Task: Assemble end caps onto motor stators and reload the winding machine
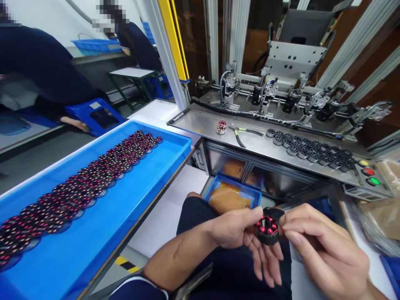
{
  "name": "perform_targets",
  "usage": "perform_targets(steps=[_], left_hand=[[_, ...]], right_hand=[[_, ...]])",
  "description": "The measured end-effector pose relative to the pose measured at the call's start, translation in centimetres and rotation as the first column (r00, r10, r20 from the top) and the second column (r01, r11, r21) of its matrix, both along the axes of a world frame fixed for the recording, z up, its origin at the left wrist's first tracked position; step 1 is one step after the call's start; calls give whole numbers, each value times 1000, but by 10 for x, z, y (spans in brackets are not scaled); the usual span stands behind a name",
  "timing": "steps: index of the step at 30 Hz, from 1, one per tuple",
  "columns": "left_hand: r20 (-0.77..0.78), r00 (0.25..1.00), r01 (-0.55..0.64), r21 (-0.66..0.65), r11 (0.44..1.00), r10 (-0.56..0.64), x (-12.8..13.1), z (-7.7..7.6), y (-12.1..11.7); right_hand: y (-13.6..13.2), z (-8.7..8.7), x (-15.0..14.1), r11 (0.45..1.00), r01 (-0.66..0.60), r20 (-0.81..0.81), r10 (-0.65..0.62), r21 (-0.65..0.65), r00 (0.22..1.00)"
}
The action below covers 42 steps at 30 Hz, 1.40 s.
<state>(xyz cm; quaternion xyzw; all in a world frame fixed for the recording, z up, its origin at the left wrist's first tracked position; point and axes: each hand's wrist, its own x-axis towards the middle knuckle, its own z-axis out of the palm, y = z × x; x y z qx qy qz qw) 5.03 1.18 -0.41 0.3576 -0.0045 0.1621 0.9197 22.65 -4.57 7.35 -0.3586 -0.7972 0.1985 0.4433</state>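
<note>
My left hand (231, 228) holds a motor stator (267, 229) with red copper windings and a dark rim, pinched between thumb and fingers above my lap. The other left fingers hang loosely spread below it. My right hand (328, 252) is at the stator's right edge, with thumb and forefinger pressed together. Whatever those fingertips grip is too small to make out. On the metal bench ahead lie cutting pliers (240, 132) with black and green handles, jaws apart. Beside them is a small stack of wound stators (221, 128).
A long blue tray (150, 189) on the left holds several rows of wound stators. Bare black stator cores (312, 150) crowd the bench's right side, near a button box (371, 175). A winding machine (281, 93) stands behind. Below is a blue bin (259, 196). Two people sit at left.
</note>
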Motion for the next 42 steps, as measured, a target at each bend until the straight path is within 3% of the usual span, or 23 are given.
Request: perform_targets(steps=[1,2,4,8,11,13,14,16,18,19,21,24,28,31,35,38,40,42], left_hand=[[-9,999,52,10,999,-52,0,-2,0],[-17,999,30,19,999,-30,-1,-2,0],[-12,987,-158,31,987,158,-2,1,-4],[57,854,-519,79,851,516,-5,11,-14],[83,755,-655,72,752,650,-5,14,-15],[27,787,-618,44,785,617,-3,13,-12],[-14,849,-527,30,849,528,-2,11,-11],[-74,968,-241,5,971,241,-1,8,-9],[-88,995,-55,10,998,55,-1,6,-8],[-89,994,-68,27,997,70,-1,6,-9],[-85,965,-241,69,968,247,-1,8,-12],[-25,858,-507,120,853,514,0,10,-16],[92,707,-705,173,688,701,2,9,-20],[116,668,-738,229,634,735,4,8,-20],[79,712,-689,269,673,698,4,7,-19],[87,714,-688,267,675,694,4,6,-16],[109,676,-724,281,630,729,4,5,-13],[122,643,-754,277,596,756,4,3,-8]], right_hand=[[0,0,1,1000,4,10,-4,12,1000],[-1,0,2,1000,19,14,-19,17,1000],[-1,-1,2,996,83,12,-84,12,996],[-3,-1,-2,972,230,-28,-232,-52,972],[0,-3,-3,974,209,-99,-218,-92,971],[3,-4,-2,991,116,-124,-124,-69,985],[5,-4,-1,997,67,-125,-72,-49,989],[7,-5,2,1000,1,-112,-2,-8,994],[7,-5,5,1000,-8,-107,10,17,994],[7,-5,6,1000,9,-107,-7,19,994],[5,-5,6,997,70,-102,-69,11,992],[2,-5,3,984,178,-99,-179,-25,979],[1,-9,-3,976,208,-159,-216,-64,963],[2,-11,-3,984,171,-188,-177,-47,966],[3,-12,-3,990,138,-193,-135,4,972],[-1,-13,-8,979,202,-233,-195,6,953],[-6,-17,-14,955,283,-293,-295,-83,909],[-11,-24,-23,919,270,-371,-367,-287,853]])
